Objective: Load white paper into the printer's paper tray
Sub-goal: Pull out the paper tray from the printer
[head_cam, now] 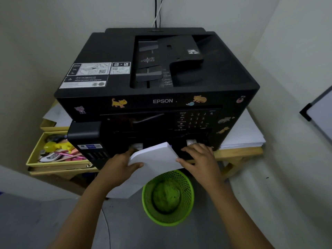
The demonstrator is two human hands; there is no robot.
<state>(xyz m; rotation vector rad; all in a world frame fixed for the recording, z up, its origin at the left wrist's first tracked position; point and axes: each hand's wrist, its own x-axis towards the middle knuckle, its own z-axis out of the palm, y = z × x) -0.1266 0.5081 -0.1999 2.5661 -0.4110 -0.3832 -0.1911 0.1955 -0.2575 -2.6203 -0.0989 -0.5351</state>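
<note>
A person's two hands hold a thick stack of white paper at the near, lower front of a black boxy Epson printer, which sits on a pale wooden counter in a corner between cream walls. The left hand grasps the stack's left edge, thumb laid on the top sheet and fingers hidden beneath; the right hand grips the right edge, fingers curled over the side, near the dark front opening where the paper tray presumably sits, though the tray itself cannot be made out. The stack is tilted, its far corner raised towards the printer and its near end drooping over a green mesh plastic wastebasket on the grey floor

By its thickness the stack looks moderately heavy and only half stiff: sheets of this sort tend to slide over one another and fan out, and the unsupported near end appears to sag already. A hold on both long edges, thumbs above and fingers below, seems the safest way to keep the sheets squared; the corners would likely crease if knocked against the printer's front

To the left, a yellow open cardboard box holds pens and small stationery. On the right of the counter lies another loose pile of white sheets, and cartoon cat stickers dot the printer's front
</note>
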